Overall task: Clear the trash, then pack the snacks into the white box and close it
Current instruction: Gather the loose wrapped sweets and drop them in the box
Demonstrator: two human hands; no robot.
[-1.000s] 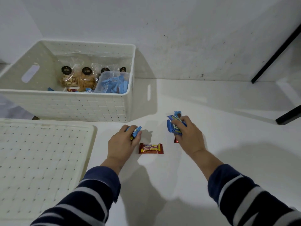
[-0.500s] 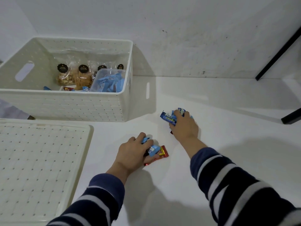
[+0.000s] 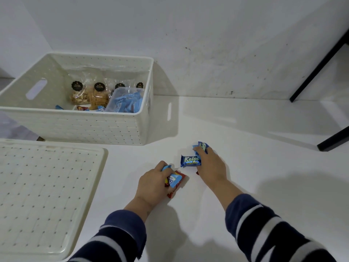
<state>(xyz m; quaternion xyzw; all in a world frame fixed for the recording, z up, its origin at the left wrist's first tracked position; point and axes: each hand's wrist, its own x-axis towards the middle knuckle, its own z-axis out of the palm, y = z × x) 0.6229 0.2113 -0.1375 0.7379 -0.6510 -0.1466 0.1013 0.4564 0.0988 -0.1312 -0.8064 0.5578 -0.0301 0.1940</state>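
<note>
Snacks fill both hands, left hand (image 3: 154, 183) clutching red and blue wrappers, right hand (image 3: 211, 165) pinching Kalpa bars (image 3: 189, 161), likely gathered so one trip reaches the open white box (image 3: 79, 127).

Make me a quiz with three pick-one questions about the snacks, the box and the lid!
1. Where is the lid?
A. on the box
B. flat on the table, in front of the box
C. against the wall

2. What colour is the Kalpa wrapper?
A. blue
B. green
C. yellow

3. Is the white box open?
A. closed
B. open, with snacks inside
C. open, with nothing inside

Answers: 1 B, the lid lies flat nearer the camera than the box. 2 A, it shows blue by the right hand. 3 B, cookie bags show inside.
</note>
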